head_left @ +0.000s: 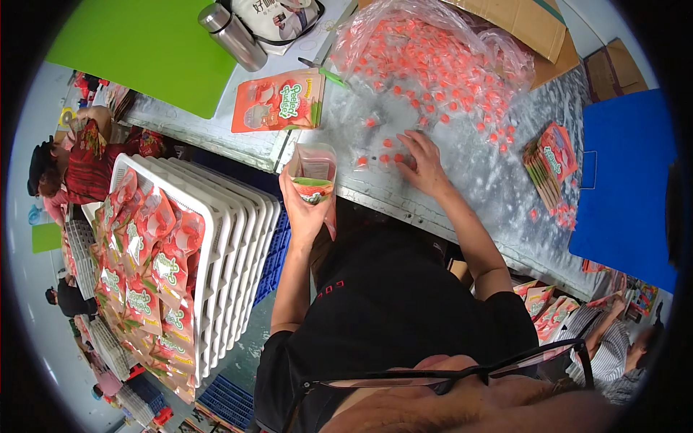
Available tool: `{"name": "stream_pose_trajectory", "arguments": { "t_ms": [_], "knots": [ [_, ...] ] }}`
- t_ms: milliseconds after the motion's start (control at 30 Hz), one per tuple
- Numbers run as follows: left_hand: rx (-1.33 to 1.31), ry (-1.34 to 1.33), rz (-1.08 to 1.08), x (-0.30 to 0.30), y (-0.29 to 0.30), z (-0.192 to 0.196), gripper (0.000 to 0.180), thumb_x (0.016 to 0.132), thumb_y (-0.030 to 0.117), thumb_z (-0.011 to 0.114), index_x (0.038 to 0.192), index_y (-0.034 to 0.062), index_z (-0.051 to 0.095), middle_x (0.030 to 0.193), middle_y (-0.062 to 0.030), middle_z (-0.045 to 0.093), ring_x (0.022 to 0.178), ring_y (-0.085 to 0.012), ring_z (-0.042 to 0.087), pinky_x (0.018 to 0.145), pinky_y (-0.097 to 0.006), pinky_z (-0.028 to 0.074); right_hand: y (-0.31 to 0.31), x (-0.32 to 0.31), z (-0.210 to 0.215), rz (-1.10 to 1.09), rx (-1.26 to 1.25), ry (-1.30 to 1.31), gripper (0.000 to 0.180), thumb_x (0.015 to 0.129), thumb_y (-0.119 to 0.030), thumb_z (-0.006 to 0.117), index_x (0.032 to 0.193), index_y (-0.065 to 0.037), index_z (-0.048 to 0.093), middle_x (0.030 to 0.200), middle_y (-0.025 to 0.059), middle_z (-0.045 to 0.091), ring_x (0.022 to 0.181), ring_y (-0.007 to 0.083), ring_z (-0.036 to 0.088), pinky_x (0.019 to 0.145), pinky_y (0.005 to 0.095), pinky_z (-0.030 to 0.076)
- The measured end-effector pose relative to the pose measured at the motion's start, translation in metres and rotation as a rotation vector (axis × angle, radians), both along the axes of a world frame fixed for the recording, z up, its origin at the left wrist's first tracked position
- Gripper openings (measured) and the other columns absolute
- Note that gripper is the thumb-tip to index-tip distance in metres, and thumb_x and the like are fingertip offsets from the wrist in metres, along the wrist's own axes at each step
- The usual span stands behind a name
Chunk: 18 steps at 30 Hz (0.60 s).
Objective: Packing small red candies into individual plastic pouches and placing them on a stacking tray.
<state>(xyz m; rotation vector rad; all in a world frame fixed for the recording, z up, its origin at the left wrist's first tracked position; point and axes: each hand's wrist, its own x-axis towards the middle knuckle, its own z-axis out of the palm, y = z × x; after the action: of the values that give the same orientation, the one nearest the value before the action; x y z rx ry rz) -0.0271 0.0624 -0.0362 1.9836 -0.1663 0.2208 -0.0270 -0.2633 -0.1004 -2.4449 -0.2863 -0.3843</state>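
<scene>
At the table's near edge, my left hand [304, 211] is wrapped round a red and green candy pouch [315, 189]. The pouch is upright, its mouth spread toward the tabletop. My right hand [424, 167] lies low over the metal table [382, 191], thumb and fingers apart. Beside its fingertips are small red wrapped candies [387, 158], a few of them loose on the surface. Farther back, a large heap of the same candies [433, 54] spills from a clear plastic bag [516, 61]. A flat pouch [278, 101] rests beyond my left hand.
Stacked white trays [229, 245], the top one full of filled pouches [148, 267], stand at left. A green cutter [325, 73], a steel flask [232, 36] and a cardboard box [520, 22] are at the back. More pouches [550, 162] and a blue panel [624, 187] are at right; people work nearby.
</scene>
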Motion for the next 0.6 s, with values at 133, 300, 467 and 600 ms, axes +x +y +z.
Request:
{"name": "stream_pose_trajectory", "arguments": {
  "t_ms": [133, 300, 467, 600],
  "knots": [
    [-0.010, 0.003, -0.012, 0.000, 0.001, 0.000, 0.093, 0.066, 0.005, 0.086, 0.148, -0.0012, 0.043, 0.139, -0.0210, 0.048, 0.132, -0.0389, 0.051, 0.113, -0.044, 0.041, 0.016, 0.006, 0.007, -0.007, -0.176, -0.021, 0.065, 0.088, -0.020, 0.075, 0.149, -0.012, 0.054, 0.147, 0.0131, 0.053, 0.139, 0.0325, 0.047, 0.118, 0.0525, 0.033],
    [-0.039, 0.017, -0.006, -0.001, 0.000, -0.001, 0.091, 0.067, 0.005, 0.085, 0.148, -0.0010, 0.043, 0.138, -0.0209, 0.049, 0.132, -0.0387, 0.050, 0.113, -0.045, 0.041, 0.012, 0.001, -0.001, 0.004, -0.039, 0.000, 0.066, 0.085, -0.006, 0.069, 0.149, -0.009, 0.053, 0.136, 0.0121, 0.060, 0.128, 0.0325, 0.054, 0.116, 0.0510, 0.034],
    [-0.011, 0.016, -0.011, 0.000, 0.001, 0.002, 0.091, 0.068, 0.006, 0.085, 0.148, -0.0014, 0.043, 0.139, -0.0209, 0.049, 0.132, -0.0387, 0.051, 0.113, -0.045, 0.041, -0.004, -0.005, -0.003, 0.028, 0.093, 0.060, 0.076, 0.081, 0.005, 0.065, 0.153, -0.008, 0.048, 0.137, 0.0123, 0.063, 0.113, 0.0302, 0.060, 0.105, 0.0423, 0.044],
    [-0.057, 0.015, 0.000, -0.001, 0.003, -0.004, 0.091, 0.068, 0.006, 0.086, 0.148, -0.0032, 0.043, 0.138, -0.0215, 0.049, 0.131, -0.0391, 0.052, 0.112, -0.044, 0.042, -0.018, -0.007, 0.006, 0.006, 0.513, 0.313, 0.075, 0.087, -0.001, 0.068, 0.158, -0.009, 0.044, 0.140, 0.0111, 0.063, 0.119, 0.0259, 0.058, 0.103, 0.0366, 0.047]
  ]
}}
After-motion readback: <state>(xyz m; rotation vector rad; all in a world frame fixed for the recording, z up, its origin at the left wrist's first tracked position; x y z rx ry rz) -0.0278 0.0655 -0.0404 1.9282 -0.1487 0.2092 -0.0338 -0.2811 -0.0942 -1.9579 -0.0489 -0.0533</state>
